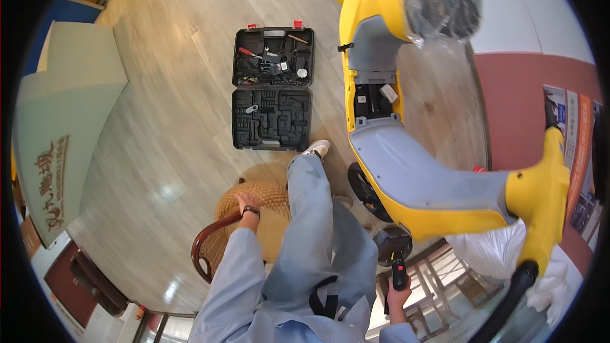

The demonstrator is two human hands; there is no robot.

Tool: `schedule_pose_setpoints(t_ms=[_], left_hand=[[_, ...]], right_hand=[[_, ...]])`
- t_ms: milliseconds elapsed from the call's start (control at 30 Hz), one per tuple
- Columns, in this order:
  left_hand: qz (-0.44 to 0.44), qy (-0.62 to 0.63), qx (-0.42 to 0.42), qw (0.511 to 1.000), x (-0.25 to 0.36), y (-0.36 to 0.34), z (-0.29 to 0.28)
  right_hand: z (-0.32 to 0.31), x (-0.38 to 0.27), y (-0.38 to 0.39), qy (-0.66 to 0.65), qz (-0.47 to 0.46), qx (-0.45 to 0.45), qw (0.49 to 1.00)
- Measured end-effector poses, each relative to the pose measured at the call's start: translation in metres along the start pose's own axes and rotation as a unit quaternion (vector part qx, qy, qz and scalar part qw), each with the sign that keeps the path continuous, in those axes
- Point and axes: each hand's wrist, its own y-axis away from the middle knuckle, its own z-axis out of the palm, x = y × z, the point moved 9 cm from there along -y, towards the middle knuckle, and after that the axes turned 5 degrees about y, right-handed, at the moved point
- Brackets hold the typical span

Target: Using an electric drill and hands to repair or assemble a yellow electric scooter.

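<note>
My left hand (248,202) is closed over the front end of the curved brown wooden armrest (204,239) of a wicker chair (257,198). In my right hand (399,295), low on the right, is a black cordless drill (398,272) with a small red mark. The drill points up beside the front of a yellow and grey electric scooter (432,162). An uncovered compartment (373,100) in the scooter's body shows dark parts and a small white box. My fingers on the drill's grip are partly hidden.
An opened black tool case (272,119) lies on the wooden floor, with loose hand tools in its far half. My shoe (316,148) is close to its near edge. The scooter's plastic-wrapped seat (440,0) is at the far right. A pale green panel (70,127) stands left.
</note>
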Motion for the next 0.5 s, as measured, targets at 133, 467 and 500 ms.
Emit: schedule_pose_setpoints(t_ms=[133,467,500], left_hand=[[-0.051,0.087,-0.147,0.984,-0.034,-0.014,0.051],[0.045,0.165,-0.168,0.971,-0.098,-0.029,0.038],[0.028,0.184,-0.166,0.968,-0.116,-0.029,0.019]], right_hand=[[0.028,-0.035,-0.012,0.005,-0.046,0.004,0.999],[0.063,-0.085,-0.004,0.035,-0.148,-0.023,0.988],[0.064,-0.092,-0.005,0.040,-0.189,0.006,0.981]])
